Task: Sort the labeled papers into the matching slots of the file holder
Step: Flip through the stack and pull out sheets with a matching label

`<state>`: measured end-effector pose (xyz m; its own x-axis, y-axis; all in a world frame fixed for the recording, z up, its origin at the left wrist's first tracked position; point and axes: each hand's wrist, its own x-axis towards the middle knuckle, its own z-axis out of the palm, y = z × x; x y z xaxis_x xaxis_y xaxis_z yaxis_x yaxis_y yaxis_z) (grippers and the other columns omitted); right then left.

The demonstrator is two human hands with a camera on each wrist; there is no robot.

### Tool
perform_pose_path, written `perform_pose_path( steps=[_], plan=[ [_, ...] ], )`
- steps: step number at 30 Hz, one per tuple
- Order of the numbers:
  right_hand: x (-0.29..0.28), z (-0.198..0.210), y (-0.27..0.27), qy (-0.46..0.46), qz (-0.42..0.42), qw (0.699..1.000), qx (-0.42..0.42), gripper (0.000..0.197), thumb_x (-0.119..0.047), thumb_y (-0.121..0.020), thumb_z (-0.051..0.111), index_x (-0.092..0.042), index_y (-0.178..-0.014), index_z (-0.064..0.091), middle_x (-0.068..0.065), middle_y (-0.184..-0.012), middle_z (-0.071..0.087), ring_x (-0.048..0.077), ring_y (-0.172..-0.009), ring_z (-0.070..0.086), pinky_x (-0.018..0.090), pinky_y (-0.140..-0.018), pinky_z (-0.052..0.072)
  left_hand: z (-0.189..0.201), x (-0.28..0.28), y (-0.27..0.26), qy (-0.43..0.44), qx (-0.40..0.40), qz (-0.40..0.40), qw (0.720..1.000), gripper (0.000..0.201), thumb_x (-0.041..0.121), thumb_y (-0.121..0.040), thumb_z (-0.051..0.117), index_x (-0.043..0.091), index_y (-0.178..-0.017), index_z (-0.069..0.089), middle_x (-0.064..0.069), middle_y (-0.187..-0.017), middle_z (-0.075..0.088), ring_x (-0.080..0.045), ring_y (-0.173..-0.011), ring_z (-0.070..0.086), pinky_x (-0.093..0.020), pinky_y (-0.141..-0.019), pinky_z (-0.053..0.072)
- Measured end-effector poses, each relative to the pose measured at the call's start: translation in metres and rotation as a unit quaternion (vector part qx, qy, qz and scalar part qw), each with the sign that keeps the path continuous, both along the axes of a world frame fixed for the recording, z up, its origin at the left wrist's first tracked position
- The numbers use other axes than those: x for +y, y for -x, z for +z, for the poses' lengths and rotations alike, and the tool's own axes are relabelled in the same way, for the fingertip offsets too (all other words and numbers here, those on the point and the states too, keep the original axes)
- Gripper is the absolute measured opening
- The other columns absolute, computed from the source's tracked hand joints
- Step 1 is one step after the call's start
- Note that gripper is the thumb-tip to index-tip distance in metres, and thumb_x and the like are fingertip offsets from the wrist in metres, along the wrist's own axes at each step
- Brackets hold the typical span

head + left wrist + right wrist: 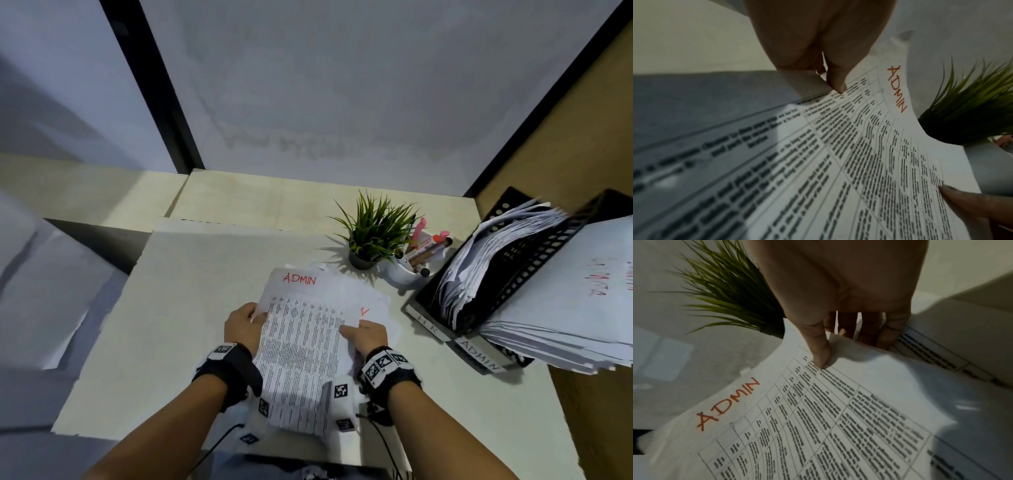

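A printed sheet marked ADMIN in red point(301, 329) point(869, 146) point(818, 418) is lifted off a small pile of papers point(371, 301) on the desk. My left hand point(245, 325) point(830, 78) pinches its left edge, thumb on top. My right hand point(364, 334) point(830, 344) pinches its right edge, thumb on the print and fingers underneath. The black file holder point(524, 274) stands at the right, with slots labelled HR point(428, 325) and ADMIN point(479, 356), both stuffed with papers.
A small potted plant point(371, 236) point(970, 110) point(729, 293) and a white cup of pens point(411, 263) stand just behind the pile. Grey partition walls close the desk at the back; a brown wall is on the right. The desk's left half point(191, 308) is bare.
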<state>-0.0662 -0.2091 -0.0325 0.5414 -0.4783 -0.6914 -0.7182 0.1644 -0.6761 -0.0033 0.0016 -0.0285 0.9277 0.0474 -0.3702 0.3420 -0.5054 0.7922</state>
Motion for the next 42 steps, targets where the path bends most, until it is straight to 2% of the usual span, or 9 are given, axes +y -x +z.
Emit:
perform_pose_path(
  steps=[7, 10, 13, 16, 19, 23, 28, 32, 42],
  plan=[
    [-0.019, 0.003, 0.010, -0.043, -0.058, 0.997, -0.028, 0.036, 0.015, -0.074, 0.049, -0.006, -0.046, 0.055, -0.001, -0.033, 0.052, 0.016, -0.044, 0.052, 0.017, -0.043, 0.042, 0.006, -0.002, -0.008, 0.186, 0.091, 0.081, 0.975, 0.034, -0.020, -0.070, 0.048, 0.002, -0.059, 0.072, -0.018, -0.089, 0.069, -0.027, -0.081, 0.062, -0.033, -0.079, 0.049],
    [-0.025, -0.001, 0.023, -0.056, -0.167, 0.978, -0.111, 0.038, 0.022, -0.071, 0.034, -0.002, -0.049, 0.051, 0.013, -0.041, 0.055, 0.024, -0.043, 0.056, 0.023, -0.043, 0.050, -0.003, -0.005, -0.013, 0.185, 0.147, 0.052, 0.970, 0.044, -0.021, -0.075, 0.046, 0.010, -0.049, 0.064, -0.032, -0.094, 0.067, -0.017, -0.062, 0.057, -0.022, -0.060, 0.048],
    [-0.029, -0.008, 0.030, -0.083, -0.212, 0.965, -0.133, 0.038, 0.020, -0.075, 0.034, -0.003, -0.048, 0.048, 0.014, -0.040, 0.051, 0.025, -0.043, 0.054, 0.029, -0.048, 0.051, -0.006, -0.016, -0.013, 0.141, 0.176, 0.028, 0.974, 0.034, -0.001, -0.083, 0.050, 0.015, -0.053, 0.050, -0.012, -0.060, 0.049, -0.021, -0.057, 0.037, -0.026, -0.054, 0.032],
    [-0.025, -0.005, 0.031, -0.078, -0.205, 0.965, -0.142, 0.039, 0.021, -0.073, 0.033, -0.003, -0.048, 0.049, 0.012, -0.039, 0.053, 0.025, -0.045, 0.054, 0.026, -0.048, 0.051, -0.002, -0.026, -0.010, 0.048, 0.159, -0.038, 0.985, 0.006, 0.022, -0.084, 0.062, 0.017, -0.083, 0.060, -0.008, -0.086, 0.054, -0.027, -0.080, 0.054, -0.034, -0.075, 0.042],
    [-0.024, -0.007, 0.033, -0.073, -0.172, 0.972, -0.139, 0.043, 0.024, -0.075, 0.032, -0.004, -0.050, 0.052, 0.006, -0.040, 0.056, 0.024, -0.052, 0.053, 0.021, -0.050, 0.051, -0.002, -0.033, -0.005, -0.012, 0.171, -0.122, 0.978, 0.053, 0.039, -0.082, 0.066, 0.008, -0.123, 0.052, -0.005, -0.113, 0.052, -0.029, -0.115, 0.053, -0.032, -0.096, 0.038],
    [-0.028, -0.006, 0.028, -0.038, -0.101, 0.994, -0.022, 0.034, 0.013, -0.076, 0.047, -0.009, -0.051, 0.054, -0.007, -0.035, 0.051, 0.020, -0.058, 0.047, 0.033, -0.062, 0.045, 0.001, -0.037, 0.002, 0.000, 0.116, -0.154, 0.981, 0.026, 0.030, -0.081, 0.066, 0.012, -0.071, 0.051, -0.007, -0.068, 0.048, -0.023, -0.066, 0.048, -0.029, -0.063, 0.030],
    [-0.022, -0.007, 0.029, -0.083, -0.122, 0.986, -0.075, 0.032, 0.008, -0.041, 0.050, -0.008, -0.065, 0.037, 0.005, -0.065, 0.032, 0.021, -0.067, 0.028, 0.032, -0.061, 0.021, 0.006, -0.029, -0.003, -0.006, 0.051, -0.118, 0.992, 0.030, 0.016, -0.094, 0.051, 0.000, -0.120, 0.053, -0.009, -0.123, 0.059, -0.024, -0.112, 0.056, -0.033, -0.092, 0.043],
    [-0.032, 0.001, 0.032, -0.084, -0.152, 0.983, -0.065, 0.027, 0.014, -0.053, 0.050, -0.008, -0.064, 0.038, 0.003, -0.061, 0.035, 0.018, -0.061, 0.031, 0.031, -0.058, 0.021, 0.015, -0.012, -0.014, 0.050, 0.033, 0.013, 0.998, 0.039, 0.007, -0.094, 0.051, -0.006, -0.130, 0.046, -0.021, -0.134, 0.051, -0.036, -0.124, 0.050, -0.029, -0.095, 0.037],
    [-0.021, 0.001, 0.018, -0.151, -0.177, 0.953, -0.191, 0.034, 0.025, -0.055, 0.039, -0.008, -0.060, 0.050, 0.010, -0.072, 0.058, 0.024, -0.068, 0.055, 0.033, -0.064, 0.044, 0.010, -0.003, -0.019, 0.128, 0.048, 0.021, 0.990, 0.029, 0.010, -0.086, 0.063, 0.001, -0.114, 0.061, -0.013, -0.114, 0.066, -0.025, -0.102, 0.062, -0.034, -0.093, 0.047]
  ],
)
